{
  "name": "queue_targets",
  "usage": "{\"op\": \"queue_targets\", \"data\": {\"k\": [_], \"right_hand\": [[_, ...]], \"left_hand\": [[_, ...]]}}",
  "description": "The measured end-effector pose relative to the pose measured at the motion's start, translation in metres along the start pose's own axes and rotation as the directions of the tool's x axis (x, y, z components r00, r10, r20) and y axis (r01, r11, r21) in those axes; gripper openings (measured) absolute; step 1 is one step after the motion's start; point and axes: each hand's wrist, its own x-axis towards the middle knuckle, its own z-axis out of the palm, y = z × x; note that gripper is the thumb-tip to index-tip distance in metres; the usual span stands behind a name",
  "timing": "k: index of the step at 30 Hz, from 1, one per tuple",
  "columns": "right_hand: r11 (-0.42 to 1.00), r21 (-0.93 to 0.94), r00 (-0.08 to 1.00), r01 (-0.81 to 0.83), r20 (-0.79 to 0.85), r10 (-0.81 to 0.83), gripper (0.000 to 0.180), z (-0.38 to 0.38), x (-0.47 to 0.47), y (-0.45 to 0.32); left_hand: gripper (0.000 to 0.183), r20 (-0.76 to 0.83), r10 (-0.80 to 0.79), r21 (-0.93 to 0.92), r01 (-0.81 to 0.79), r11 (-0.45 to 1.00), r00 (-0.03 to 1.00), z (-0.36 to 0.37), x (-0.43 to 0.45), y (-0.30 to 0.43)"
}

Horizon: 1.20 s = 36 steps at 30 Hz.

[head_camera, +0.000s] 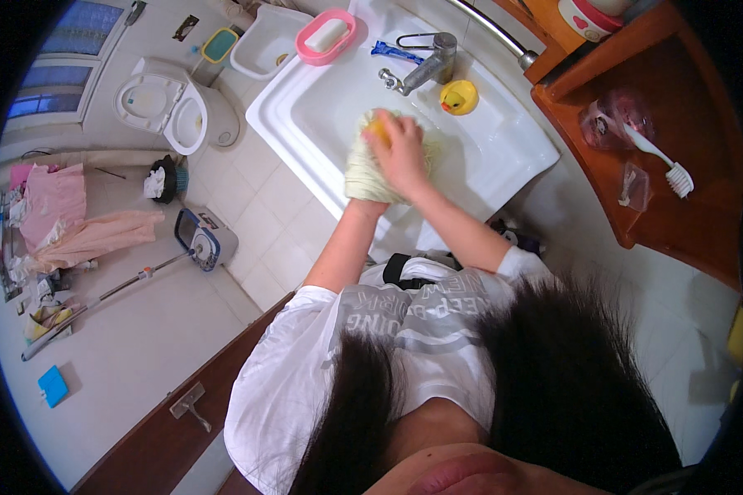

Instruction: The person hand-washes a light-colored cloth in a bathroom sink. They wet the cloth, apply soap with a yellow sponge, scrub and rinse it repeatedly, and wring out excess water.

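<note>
My right hand grips a yellow bar, probably soap, and presses it onto a pale yellow-green cloth. The fingers are slightly blurred. The cloth covers my left hand, leaving only the part near the wrist in sight, so its fingers are hidden. Both hands are over the basin of a white washbasin. Folds of the cloth also show to the right of my right hand. Beyond the hands is a grey metal faucet, with a yellow rubber duck to its right.
A pink soap dish with a white bar sits on the basin's far left corner. Behind the faucet lies a blue tube. On the right, a wooden shelf holds a white toothbrush. A toilet stands at left.
</note>
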Motion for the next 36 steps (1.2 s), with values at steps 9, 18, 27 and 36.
{"op": "queue_targets", "data": {"k": [9, 18, 27, 36], "right_hand": [[0.994, -0.037, 0.989, -0.106, -0.112, 0.101, 0.048, 0.014, 0.018, 0.027], [0.999, 0.041, 1.000, 0.017, -0.022, -0.016, 0.048, 0.023, -0.004, 0.016], [0.981, 0.041, 0.979, 0.188, 0.075, -0.191, 0.051, 0.019, -0.030, -0.006], [0.987, -0.101, 0.986, 0.127, 0.118, -0.115, 0.052, 0.013, -0.014, 0.003]], "left_hand": [[0.049, -0.165, -0.027, 0.069, 0.039, 0.997, 0.986, 0.017, -0.001, -0.011], [0.046, -0.013, -0.086, -0.141, 0.083, 0.986, 0.996, -0.001, -0.006, 0.001], [0.045, 0.152, -0.054, -0.114, 0.072, 0.991, 0.987, -0.062, 0.015, -0.005], [0.047, 0.270, 0.177, -0.383, -0.063, 0.921, 0.947, -0.048, 0.013, -0.018]]}}
